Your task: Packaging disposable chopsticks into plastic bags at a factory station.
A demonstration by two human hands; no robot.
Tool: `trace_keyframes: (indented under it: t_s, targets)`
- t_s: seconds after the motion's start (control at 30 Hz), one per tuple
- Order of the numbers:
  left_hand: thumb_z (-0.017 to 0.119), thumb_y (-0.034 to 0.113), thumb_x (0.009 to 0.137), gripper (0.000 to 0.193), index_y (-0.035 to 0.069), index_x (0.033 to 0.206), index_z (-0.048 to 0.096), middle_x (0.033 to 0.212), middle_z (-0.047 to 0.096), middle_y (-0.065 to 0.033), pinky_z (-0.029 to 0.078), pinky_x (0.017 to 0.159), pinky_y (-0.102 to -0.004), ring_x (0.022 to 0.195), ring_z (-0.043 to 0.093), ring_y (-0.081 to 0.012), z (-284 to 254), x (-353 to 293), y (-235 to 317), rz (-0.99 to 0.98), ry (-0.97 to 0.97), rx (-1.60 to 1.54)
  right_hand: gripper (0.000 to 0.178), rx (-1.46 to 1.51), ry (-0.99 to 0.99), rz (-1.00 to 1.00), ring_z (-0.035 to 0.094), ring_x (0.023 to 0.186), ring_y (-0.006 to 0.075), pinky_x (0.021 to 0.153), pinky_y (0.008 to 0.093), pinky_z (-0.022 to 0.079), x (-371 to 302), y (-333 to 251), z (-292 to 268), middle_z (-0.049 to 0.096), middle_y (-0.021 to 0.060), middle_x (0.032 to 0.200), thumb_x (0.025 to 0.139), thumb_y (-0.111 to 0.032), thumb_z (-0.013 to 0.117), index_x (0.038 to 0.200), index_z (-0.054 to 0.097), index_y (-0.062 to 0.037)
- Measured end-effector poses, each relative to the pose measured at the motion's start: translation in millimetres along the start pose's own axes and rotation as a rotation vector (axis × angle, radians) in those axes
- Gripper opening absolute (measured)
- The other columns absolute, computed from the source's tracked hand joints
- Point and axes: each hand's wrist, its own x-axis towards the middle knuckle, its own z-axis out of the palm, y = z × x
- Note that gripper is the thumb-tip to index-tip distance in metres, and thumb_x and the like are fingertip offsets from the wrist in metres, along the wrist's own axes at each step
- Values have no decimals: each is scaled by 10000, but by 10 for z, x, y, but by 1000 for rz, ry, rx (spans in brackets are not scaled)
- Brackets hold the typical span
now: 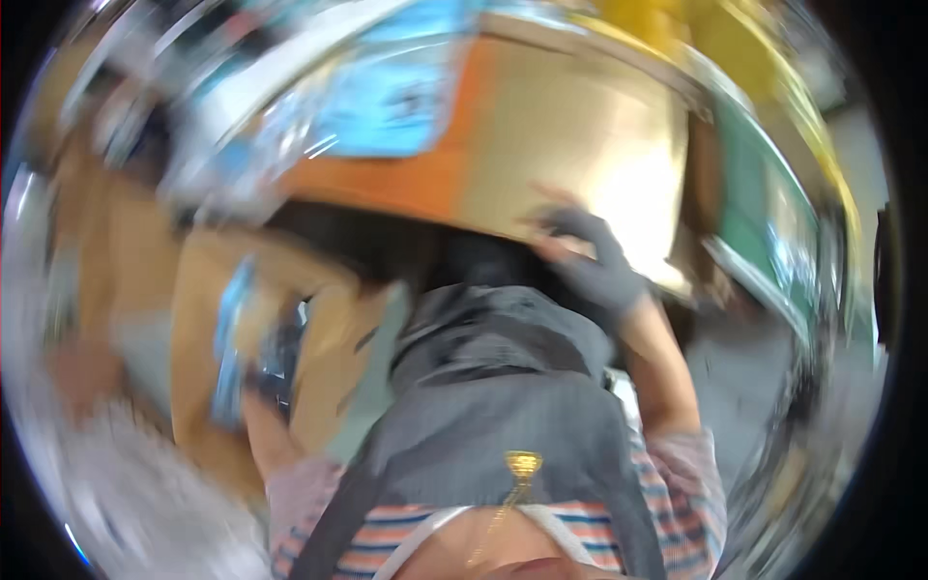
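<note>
My left hand (263, 406) reaches into an open cardboard box (329, 372) on the left. Its fingers are smeared by motion and partly lost against a dark, shiny package (282, 353); whether they grip it cannot be told. A blue, glossy packet (230, 338) stands in the same box. My right hand (585, 246), in a grey glove with bare fingertips, is over the near edge of the worktable. Its thumb and fingers are apart, and nothing shows between them. Beneath it lies a shiny tan board or surface (570, 135).
A blue plastic-wrapped package (387, 106) lies on an orange surface (406, 184) beyond the table's near edge. A green container (768, 193) stands at the right, with yellow material (744, 48) behind. More cardboard (145, 242) and blurred clear plastic fill the left.
</note>
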Motion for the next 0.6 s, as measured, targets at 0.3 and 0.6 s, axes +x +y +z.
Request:
trace_keyframes:
  t_s: [0.3,0.6]
  targets:
    - [479,299,966,420,-36,1216,519,1143,601,-167,461,929,-361,1027,587,-286,246,-19,138,486,89,1134,577,-774,605,109,420,1248,392,1049,457,335,-308,1527,136,457,231,1330,848,-367,562,1298,456,-21]
    - [472,273,977,347,-42,1099,551,1101,594,-178,428,930,-386,1020,564,-301,1926,1241,-590,1157,66,1452,581,-804,629,12,371,1291,387,1092,490,251,-258,1679,185,425,240,1359,864,-414,522,1278,472,-9]
